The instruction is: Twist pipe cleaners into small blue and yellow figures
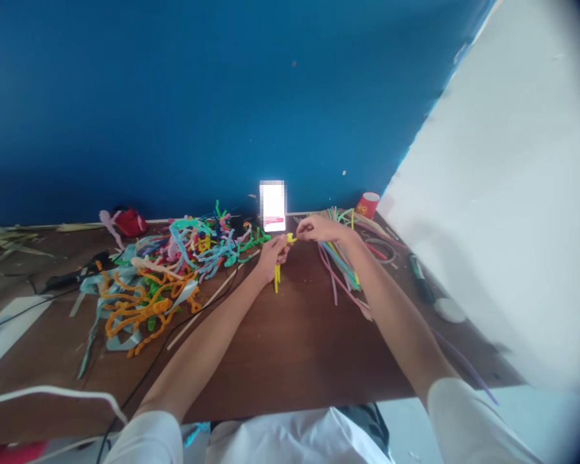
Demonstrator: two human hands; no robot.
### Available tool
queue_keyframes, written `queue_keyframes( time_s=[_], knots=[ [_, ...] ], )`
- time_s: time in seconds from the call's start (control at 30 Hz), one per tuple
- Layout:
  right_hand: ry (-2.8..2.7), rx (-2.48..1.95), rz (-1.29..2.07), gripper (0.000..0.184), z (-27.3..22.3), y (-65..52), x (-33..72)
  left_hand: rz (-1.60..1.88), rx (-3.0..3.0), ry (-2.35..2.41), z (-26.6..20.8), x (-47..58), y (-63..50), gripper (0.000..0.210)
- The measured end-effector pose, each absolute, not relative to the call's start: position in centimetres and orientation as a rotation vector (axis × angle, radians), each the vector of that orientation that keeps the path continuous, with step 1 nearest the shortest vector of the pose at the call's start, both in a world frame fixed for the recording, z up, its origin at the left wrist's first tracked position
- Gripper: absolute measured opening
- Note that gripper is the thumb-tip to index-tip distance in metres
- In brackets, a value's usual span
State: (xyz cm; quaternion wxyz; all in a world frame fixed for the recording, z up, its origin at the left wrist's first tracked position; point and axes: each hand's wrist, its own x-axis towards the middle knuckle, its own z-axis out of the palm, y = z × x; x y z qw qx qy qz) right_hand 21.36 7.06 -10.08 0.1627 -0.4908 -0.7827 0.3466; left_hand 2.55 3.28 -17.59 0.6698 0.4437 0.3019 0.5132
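My left hand [272, 252] is closed around a yellow pipe cleaner [277, 278], whose ends hang below the fist. Above that fist the yellow piece is bent into a small bunch. Just to the right, my right hand [315, 228] has thumb and fingertips pinched at the free yellow end, close to the bunch. Whether the fingertips touch it is too small to be sure of. Behind both hands a phone with a bright screen [273, 205] stands against the blue wall.
A heap of bent, colored pipe cleaners [193, 241] and an orange tangle [149, 306] lie to the left. Straight pipe cleaners [343, 270] lie under my right forearm. A red paper cup [368, 205], a dark green marker [420, 278] and a black cable [157, 361] are on the brown table [290, 361].
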Motion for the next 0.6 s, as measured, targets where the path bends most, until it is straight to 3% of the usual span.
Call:
queue_keyframes(
  time_s=[0.6],
  knots=[
    [-2.131,-1.266,0.947,0.016,-8.5,5.3,19.3,1.199,1.134,0.837,-18.0,3.2,3.2,0.042]
  ],
)
